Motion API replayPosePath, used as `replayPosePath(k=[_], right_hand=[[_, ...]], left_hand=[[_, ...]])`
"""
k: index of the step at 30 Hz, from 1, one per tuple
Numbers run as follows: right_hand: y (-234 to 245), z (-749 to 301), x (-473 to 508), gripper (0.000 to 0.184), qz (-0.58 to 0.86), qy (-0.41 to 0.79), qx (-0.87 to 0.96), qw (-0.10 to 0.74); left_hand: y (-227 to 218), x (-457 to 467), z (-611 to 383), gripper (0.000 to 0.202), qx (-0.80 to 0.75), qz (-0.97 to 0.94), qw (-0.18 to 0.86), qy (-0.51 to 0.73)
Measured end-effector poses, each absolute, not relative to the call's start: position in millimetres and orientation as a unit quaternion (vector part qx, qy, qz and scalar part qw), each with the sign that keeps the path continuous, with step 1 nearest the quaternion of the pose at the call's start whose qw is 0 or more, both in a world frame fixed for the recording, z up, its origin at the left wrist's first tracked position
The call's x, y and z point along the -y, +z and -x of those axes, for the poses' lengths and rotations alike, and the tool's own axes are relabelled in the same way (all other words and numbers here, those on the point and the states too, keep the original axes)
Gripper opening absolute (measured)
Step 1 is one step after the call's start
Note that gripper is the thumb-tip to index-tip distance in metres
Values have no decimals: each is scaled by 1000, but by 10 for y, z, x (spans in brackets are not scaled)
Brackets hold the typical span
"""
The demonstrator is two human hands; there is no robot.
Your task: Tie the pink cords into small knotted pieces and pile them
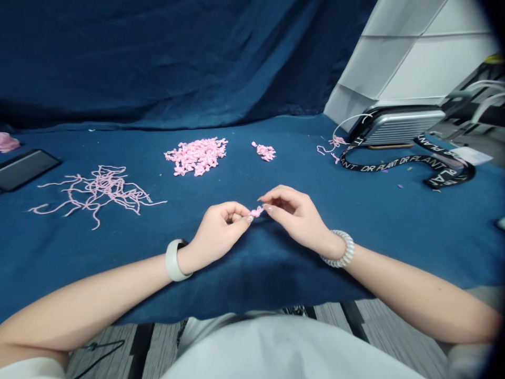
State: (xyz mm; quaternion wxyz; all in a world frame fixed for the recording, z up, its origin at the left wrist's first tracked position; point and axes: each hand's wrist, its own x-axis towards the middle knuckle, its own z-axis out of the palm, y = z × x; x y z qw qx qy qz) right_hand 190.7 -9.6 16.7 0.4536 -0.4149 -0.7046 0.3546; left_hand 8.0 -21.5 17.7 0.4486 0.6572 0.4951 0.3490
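Observation:
A small knotted piece of pink yarn is stretched between my two hands above the front part of the blue cloth. My left hand pinches its left end between thumb and forefinger. On the other side, my right hand pinches the right end, its fingers curled. Beyond my hands lies a big pile of pink yarn knots, with a smaller cluster of knots to its right. Loose lengths of pink yarn are tangled on the cloth to the left.
The blue cloth covers the table. A dark phone-like slab lies at far left, near a pink item. At right are a black lettered strap, a ridged silver case, yarn scraps and a white panel.

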Motion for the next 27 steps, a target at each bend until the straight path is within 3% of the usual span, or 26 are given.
replayPosePath(k=[7, 19, 27], right_hand=[[223, -1937, 144, 18, 334, 235, 822, 397], [240, -1951, 136, 16, 330, 233, 850, 337], [225, -1932, 124, 15, 364, 238, 840, 324]], left_hand=[[156, 235, -67, 18, -487, -658, 454, 350], [130, 234, -99, 18, -488, -655, 462, 345], [91, 234, -96, 16, -475, -618, 522, 346]])
